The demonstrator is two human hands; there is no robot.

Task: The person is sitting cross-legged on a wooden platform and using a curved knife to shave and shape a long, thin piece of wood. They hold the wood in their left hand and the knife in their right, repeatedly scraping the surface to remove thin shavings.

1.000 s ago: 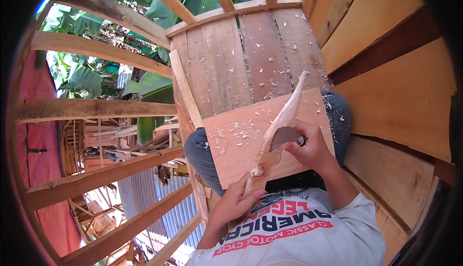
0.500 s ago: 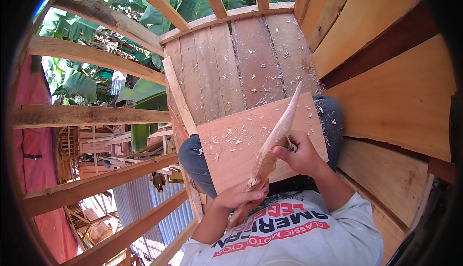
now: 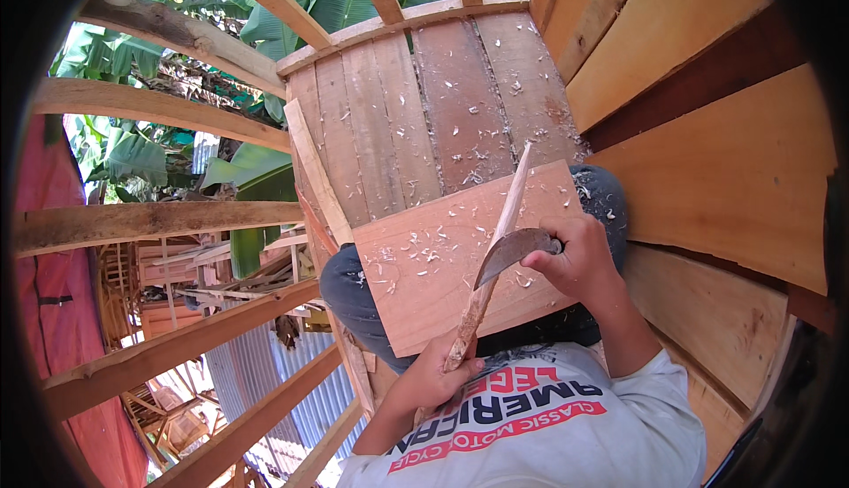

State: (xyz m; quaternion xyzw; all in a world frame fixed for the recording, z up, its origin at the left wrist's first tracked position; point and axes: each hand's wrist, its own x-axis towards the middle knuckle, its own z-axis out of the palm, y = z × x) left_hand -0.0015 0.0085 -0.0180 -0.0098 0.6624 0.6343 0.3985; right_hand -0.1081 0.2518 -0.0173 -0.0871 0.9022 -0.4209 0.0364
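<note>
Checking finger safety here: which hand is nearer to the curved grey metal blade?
Right: the right hand holds the blade at its right end. The left hand is farther away, below and left, around the long, pointed, pale wooden stick.

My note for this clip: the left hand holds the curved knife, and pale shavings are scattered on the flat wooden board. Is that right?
Not quite. The head view shows the curved knife in the right hand; the left hand grips the wooden stick. Pale shavings are indeed scattered on the flat wooden board.
</note>
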